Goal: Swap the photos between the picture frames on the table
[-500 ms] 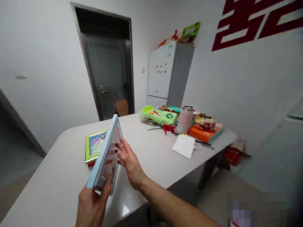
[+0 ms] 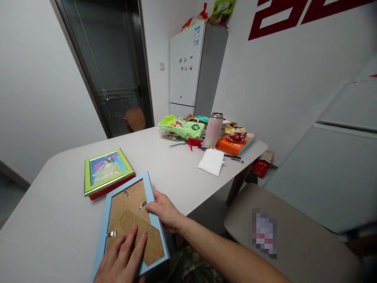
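Observation:
A light blue picture frame (image 2: 116, 196) lies face down on the white table (image 2: 176, 177), its brown cardboard back and metal clips showing. My left hand (image 2: 122, 259) rests flat on the back panel with fingers stretched out. My right hand (image 2: 165, 210) grips the frame's right edge, thumb on top. Just beyond it lies a green picture frame (image 2: 107, 169) stacked on a red one, photo side up.
At the table's far end are snack bags (image 2: 182, 127), a pink flask (image 2: 213, 130), an orange box (image 2: 234, 144), a white paper (image 2: 211, 161) and pens. A white fridge (image 2: 188, 67) stands by the wall, a dark doorway (image 2: 112, 70) left. A beige chair seat (image 2: 288, 236) is at my right.
The blue frame was held up on edge in both hands; now it lies face down on the table with my left hand flat on its back. The view has tilted down.

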### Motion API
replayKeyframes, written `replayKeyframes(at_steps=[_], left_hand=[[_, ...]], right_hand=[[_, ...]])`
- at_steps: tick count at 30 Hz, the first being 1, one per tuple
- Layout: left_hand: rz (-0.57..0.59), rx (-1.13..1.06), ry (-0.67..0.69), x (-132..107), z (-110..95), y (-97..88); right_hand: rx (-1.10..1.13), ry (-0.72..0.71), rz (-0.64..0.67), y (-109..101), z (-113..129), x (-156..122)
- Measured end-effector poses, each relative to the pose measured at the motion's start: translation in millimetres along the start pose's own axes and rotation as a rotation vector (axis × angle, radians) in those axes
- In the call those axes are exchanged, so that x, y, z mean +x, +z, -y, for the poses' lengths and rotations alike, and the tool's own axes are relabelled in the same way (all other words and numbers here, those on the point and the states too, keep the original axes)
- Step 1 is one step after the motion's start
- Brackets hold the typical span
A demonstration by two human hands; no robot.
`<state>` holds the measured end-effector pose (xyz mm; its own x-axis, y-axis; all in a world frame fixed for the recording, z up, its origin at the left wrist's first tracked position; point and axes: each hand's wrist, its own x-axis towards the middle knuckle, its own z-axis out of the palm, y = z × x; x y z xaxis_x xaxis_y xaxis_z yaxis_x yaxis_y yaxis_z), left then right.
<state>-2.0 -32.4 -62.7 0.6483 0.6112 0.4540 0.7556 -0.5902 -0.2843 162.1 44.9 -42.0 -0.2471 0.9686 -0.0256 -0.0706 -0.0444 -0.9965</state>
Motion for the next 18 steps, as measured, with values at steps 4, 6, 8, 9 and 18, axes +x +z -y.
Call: replayKeyframes(at_steps=[4,6,8,9,18], left_hand=[[0.078,0.000,-0.080,1.3,-7.1,10.5],[0.130,-0.025,-0.134,1.6,-12.9,15.8],[0.168,-0.061,-0.196,1.9,-19.0,21.2],[0.180,-0.077,-0.226,2.3,-21.8,23.6],[0.254,-0.297,-0.302,-3.1,-9.2,13.7]], right_hand=[[-0.293,-0.033,-0.015,-8.8,-7.2,12.7],[-0.399,-0.073,-0.017,-12.2,-9.7,16.2],[-0.526,-0.114,-0.020,-14.2,-12.9,18.1],[-0.633,-0.132,-0.025,-14.5,-14.7,18.7],[-1.168,-0.275,0.029,-4.9,-24.7,32.8]])
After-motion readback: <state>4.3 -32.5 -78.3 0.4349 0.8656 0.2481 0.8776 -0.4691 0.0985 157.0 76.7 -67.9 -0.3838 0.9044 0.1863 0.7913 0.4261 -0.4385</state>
